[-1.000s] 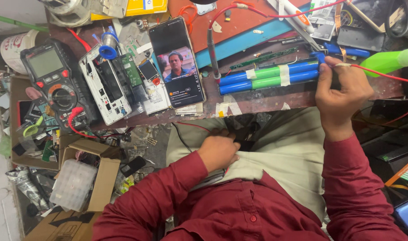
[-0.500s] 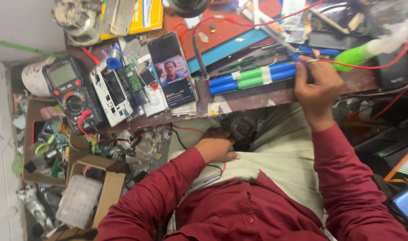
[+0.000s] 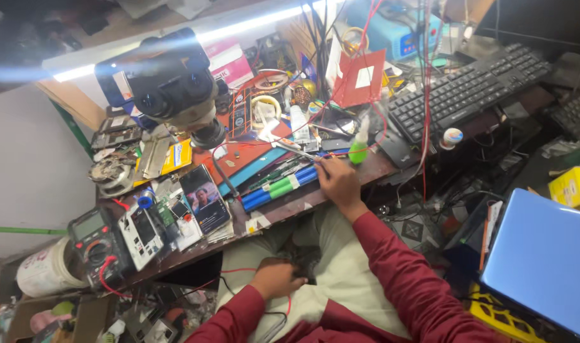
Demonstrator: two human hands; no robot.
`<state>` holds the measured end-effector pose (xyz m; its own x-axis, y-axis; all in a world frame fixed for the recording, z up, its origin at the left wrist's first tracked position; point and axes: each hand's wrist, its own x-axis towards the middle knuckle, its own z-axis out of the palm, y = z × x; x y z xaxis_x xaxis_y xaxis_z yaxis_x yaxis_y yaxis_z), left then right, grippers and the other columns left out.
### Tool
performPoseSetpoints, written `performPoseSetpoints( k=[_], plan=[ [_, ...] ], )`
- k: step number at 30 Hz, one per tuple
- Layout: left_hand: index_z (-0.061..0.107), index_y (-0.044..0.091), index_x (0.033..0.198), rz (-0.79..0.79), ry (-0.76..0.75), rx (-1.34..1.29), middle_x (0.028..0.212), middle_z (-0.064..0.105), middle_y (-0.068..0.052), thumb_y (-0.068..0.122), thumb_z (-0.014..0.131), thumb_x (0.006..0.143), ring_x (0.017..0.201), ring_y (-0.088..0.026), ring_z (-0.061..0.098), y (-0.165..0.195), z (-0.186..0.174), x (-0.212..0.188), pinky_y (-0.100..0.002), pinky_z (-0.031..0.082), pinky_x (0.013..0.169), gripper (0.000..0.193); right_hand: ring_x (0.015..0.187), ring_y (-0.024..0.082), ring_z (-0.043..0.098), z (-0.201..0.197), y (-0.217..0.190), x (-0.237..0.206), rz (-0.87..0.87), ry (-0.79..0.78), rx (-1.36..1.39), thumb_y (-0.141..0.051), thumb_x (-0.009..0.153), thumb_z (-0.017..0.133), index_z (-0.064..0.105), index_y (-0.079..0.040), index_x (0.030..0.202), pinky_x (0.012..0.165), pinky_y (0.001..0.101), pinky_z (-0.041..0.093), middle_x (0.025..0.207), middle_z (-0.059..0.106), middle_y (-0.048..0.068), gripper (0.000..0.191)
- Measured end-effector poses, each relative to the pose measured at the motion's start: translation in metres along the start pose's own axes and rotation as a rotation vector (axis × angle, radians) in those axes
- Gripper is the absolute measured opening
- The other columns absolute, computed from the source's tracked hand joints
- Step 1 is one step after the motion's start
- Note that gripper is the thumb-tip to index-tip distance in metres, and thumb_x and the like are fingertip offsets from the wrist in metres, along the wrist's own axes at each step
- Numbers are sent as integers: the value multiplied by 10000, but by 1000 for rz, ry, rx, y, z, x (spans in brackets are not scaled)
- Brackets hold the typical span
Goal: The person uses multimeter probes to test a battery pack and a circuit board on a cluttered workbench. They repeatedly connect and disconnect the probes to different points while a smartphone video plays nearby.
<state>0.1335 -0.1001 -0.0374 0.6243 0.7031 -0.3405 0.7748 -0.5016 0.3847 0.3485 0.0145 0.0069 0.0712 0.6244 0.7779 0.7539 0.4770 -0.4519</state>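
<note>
A cluttered workbench point(image 3: 340, 197) stretches across in front of the person, its edge just under the right hand point(image 3: 335, 183). Beyond and to the right of that hand lies a black keyboard point(image 3: 467, 89); down by the right forearm a blue laptop lid point(image 3: 544, 260) leans near the floor. Up and to the left of the right hand stands a stereo microscope point(image 3: 175, 89). Further left, above the left hand point(image 3: 276, 279), a black multimeter point(image 3: 99, 244) with red leads sits at the bench edge, and a smartphone point(image 3: 204, 200) with a lit screen lies between it and the right hand. The blue-and-green battery pack point(image 3: 278, 188), a row of cylindrical cells, lies on the bench touching the right hand's fingertips; the hand is curled closed at the pack's right end, and whether it pinches a tool or wire cannot be told. A green bottle point(image 3: 358, 151) stands just beyond it. The left hand rests on the lap, fingers loosely folded around a small dark object point(image 3: 302, 263) too blurred to name.
</note>
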Motion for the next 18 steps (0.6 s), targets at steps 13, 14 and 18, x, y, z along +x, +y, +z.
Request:
performPoseSetpoints(
  k=[13,14,18],
  plan=[
    [746,93,877,31,219,238,840,726,-160,465,666,883,823,-380,702,59,17,-34,-522,542,739,381,928,336,684,-63,-44,-13,59,-66,74,-194,966,667,742,-143,1231,799,431,535,1017,714,125,280],
    [746,91,874,35,234,238,843,724,-159,458,667,883,823,-381,698,61,19,-36,-523,540,734,375,931,332,686,-65,-46,-14,61,-60,86,-196,965,666,744,-151,1225,802,427,536,1019,718,121,275],
    [749,95,877,38,280,240,858,718,-152,432,671,880,831,-378,690,69,24,-40,-522,534,724,346,921,336,682,-68,-49,-14,78,-94,86,-193,964,686,742,-132,1223,808,424,530,981,708,135,272]
  ],
)
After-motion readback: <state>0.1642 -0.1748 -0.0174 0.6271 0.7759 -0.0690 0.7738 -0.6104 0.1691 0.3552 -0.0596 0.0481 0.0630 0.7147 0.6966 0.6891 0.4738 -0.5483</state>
